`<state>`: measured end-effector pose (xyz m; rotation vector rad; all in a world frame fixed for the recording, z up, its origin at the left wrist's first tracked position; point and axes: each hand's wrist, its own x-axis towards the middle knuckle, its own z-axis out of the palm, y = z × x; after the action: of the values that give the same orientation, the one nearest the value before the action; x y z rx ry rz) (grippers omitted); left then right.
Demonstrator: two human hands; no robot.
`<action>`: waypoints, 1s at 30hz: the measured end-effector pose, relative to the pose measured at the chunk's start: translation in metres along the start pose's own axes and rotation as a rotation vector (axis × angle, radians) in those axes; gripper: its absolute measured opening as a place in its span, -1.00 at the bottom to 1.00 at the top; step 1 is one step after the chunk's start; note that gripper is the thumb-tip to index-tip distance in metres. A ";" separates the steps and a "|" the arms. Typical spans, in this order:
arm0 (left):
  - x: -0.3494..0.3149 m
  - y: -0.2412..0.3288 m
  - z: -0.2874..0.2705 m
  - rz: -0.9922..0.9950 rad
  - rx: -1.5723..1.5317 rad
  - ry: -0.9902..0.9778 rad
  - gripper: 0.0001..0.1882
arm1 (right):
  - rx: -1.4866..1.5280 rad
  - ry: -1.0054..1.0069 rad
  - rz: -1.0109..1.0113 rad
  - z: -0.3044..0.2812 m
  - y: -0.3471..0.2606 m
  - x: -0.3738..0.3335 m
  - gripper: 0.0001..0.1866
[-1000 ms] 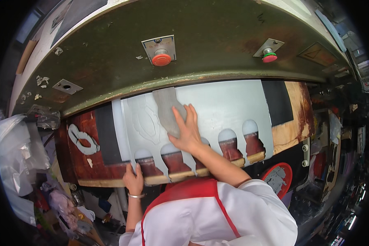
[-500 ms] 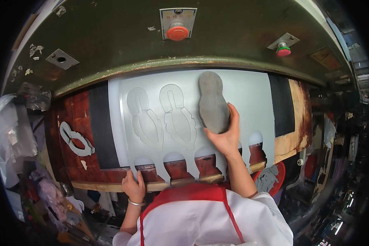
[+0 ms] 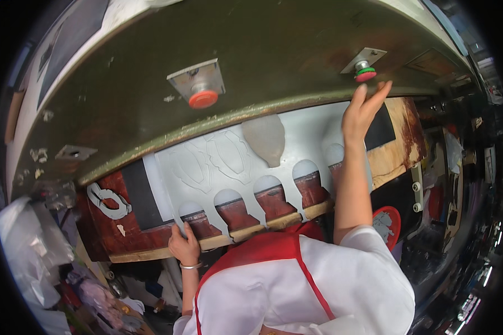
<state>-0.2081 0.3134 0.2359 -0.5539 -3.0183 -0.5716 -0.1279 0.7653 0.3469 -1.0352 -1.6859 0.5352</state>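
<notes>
My left hand point(image 3: 184, 244) pinches the lower left edge of a light grey sheet point(image 3: 310, 137) with thumb and fingers. The sheet has a row of rounded cutouts along its near edge and cut sole outlines point(image 3: 227, 152) further in. A darker grey, sole-shaped block point(image 3: 265, 139) lies flat on it, its far end hidden under the machine's green front. My right hand point(image 3: 365, 111) is raised at the right, empty, fingers apart. Its fingertips are just below a red push button with a green ring point(image 3: 365, 73); whether they touch it I cannot tell.
The green machine front point(image 3: 274, 61) spans the far side, with a red mushroom button point(image 3: 203, 98). A grey ring-like cut piece point(image 3: 109, 201) rests on the reddish board at left. A red basin point(image 3: 387, 223) with grey scraps stands below right. Plastic bags point(image 3: 36, 251) hang at left.
My right hand has let go of the sole-shaped block and moved up and right to the green-ringed button. The view has tilted, and the green front now hides the block's far end.
</notes>
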 end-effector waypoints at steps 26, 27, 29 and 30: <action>0.068 -0.005 0.011 -0.086 -0.207 0.064 -0.70 | -0.193 -0.704 0.063 -0.084 0.086 -0.135 -0.83; 0.060 -0.008 0.008 -0.064 -0.211 0.081 -0.70 | -0.107 -0.721 0.067 -0.088 0.084 -0.131 -0.84; 0.039 -0.009 0.005 -0.079 -0.185 0.055 -0.69 | -0.180 -0.524 0.046 -0.090 0.069 -0.122 -0.86; 0.027 -0.010 -0.001 -0.077 -0.167 0.068 -0.69 | -0.266 -0.474 0.011 -0.087 0.058 -0.118 -0.86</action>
<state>-0.2369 0.3140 0.2353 -0.4155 -2.9560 -0.8348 -0.0152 0.6854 0.2711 -1.1693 -2.2167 0.6072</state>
